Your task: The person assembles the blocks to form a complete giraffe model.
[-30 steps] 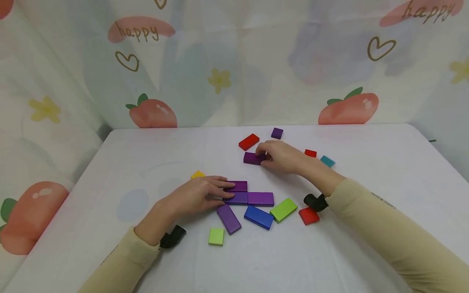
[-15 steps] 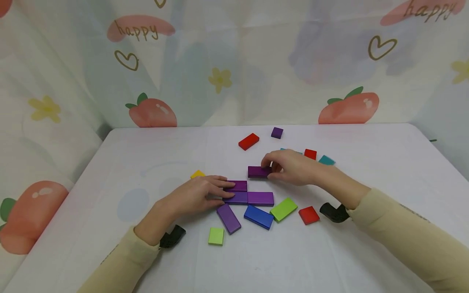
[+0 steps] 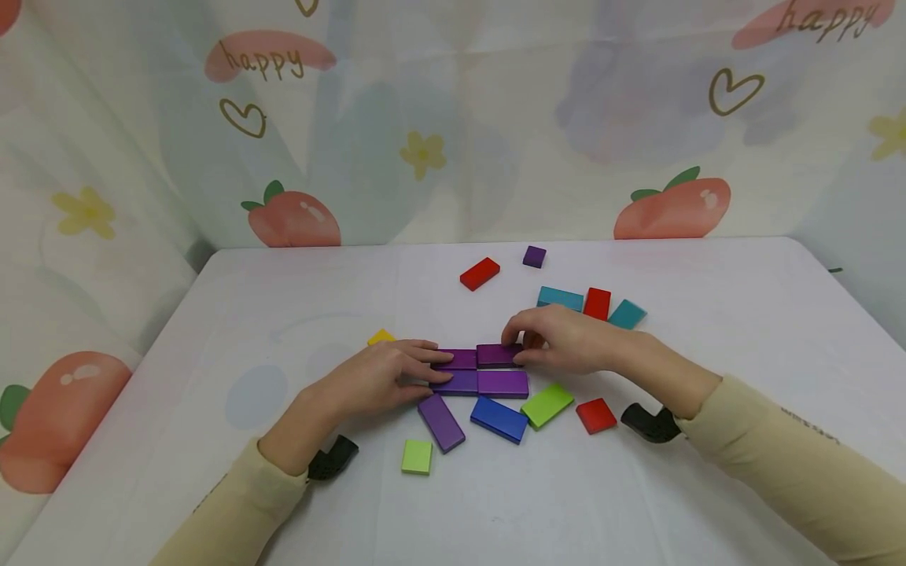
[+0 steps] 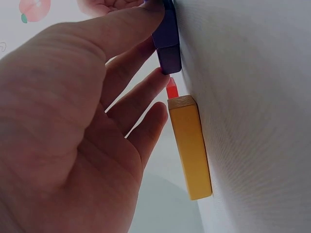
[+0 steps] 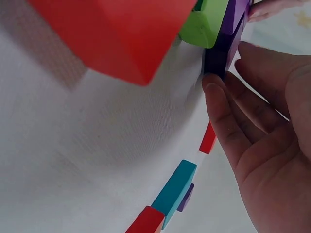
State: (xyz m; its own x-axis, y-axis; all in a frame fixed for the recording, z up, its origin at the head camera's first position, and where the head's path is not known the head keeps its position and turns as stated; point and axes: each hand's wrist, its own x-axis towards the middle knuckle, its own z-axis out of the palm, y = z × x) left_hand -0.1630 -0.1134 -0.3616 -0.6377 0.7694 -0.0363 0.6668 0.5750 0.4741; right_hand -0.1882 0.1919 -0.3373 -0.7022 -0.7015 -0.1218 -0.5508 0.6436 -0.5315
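Observation:
In the head view my right hand pinches a dark purple block by its right end. That block lies end to end with a magenta-purple block. Directly in front of this pair is a second row, a violet block and a purple block. My left hand rests with extended fingers on the left ends of both rows, covering them partly. In the right wrist view, thumb and fingertips of the right hand meet at the end of the dark block.
Nearer me lie a slanted purple block, a blue block, green blocks and a red block. A yellow block sits beside the left hand. Teal blocks and other red and purple blocks lie farther back.
My right hand has brought the dark purple block toward me, from the back of the table to the right end of the magenta-purple block. The left hand has stayed in place.

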